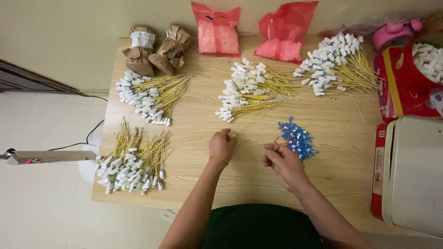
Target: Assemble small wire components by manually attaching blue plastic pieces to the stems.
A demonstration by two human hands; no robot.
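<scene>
While pinching thin wires [251, 144]: both hands' [222, 145] grip, fingertips together.

Small clips [297, 138] lie just right of my right hand [282, 162]; a wire bundle [247, 92] beyond my left hand [222, 145], another bundle [134, 161] far left.

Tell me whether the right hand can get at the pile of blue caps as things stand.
Probably yes. The right hand sits just beside the blue caps on the bare table, with nothing lying between them. Its fingers are pinched together on something thin, so that might need putting down first.
</scene>
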